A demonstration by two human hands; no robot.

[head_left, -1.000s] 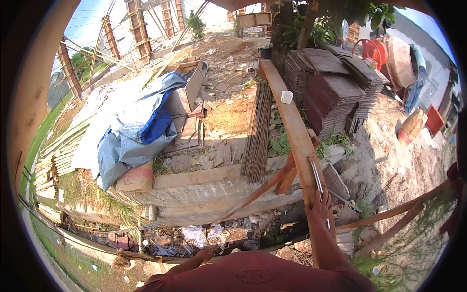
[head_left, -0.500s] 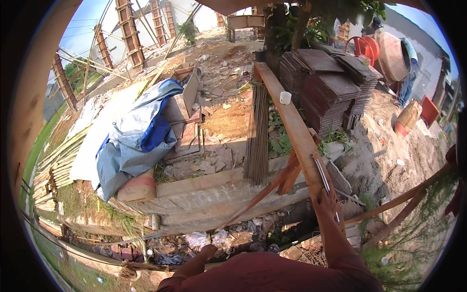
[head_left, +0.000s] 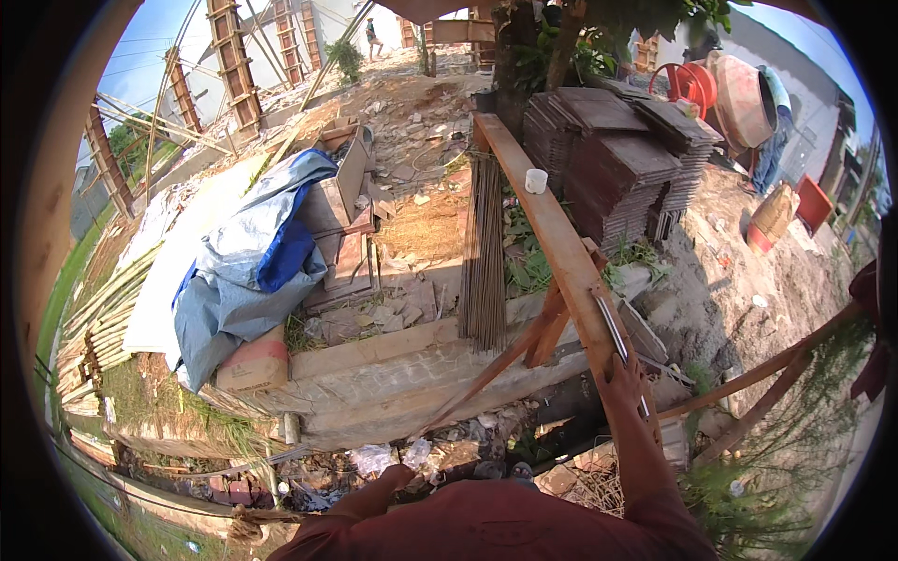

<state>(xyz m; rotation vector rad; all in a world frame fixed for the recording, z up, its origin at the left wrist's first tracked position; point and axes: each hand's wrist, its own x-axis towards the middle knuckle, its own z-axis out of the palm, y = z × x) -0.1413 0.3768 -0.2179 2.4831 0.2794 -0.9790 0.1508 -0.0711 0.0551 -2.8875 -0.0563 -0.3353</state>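
Note:
My right hand (head_left: 625, 383) rests high on a long wooden beam (head_left: 552, 238) that slants away from me, its fingers round the near part beside thin, pale metal strips (head_left: 609, 321). A white cup (head_left: 536, 181) stands on the beam farther up. My left hand (head_left: 397, 475) is low, just left of my body, fingers curled; what they hold, if anything, I cannot make out. A littered ditch (head_left: 365, 460) runs below both hands.
Beyond the ditch are a concrete ledge (head_left: 374, 383), a blue-grey tarp (head_left: 243, 262), thin rods (head_left: 482, 271) and stacked dark tiles (head_left: 622, 187). A person (head_left: 773, 136) stands by a mixer (head_left: 730, 98); another (head_left: 372, 37) walks far back among formwork columns. Wooden braces (head_left: 748, 393) cross at my right.
The person far back is now visible, and the one by the mixer shows more than a second ago. The view has shifted slightly; both my hands stay in much the same places.

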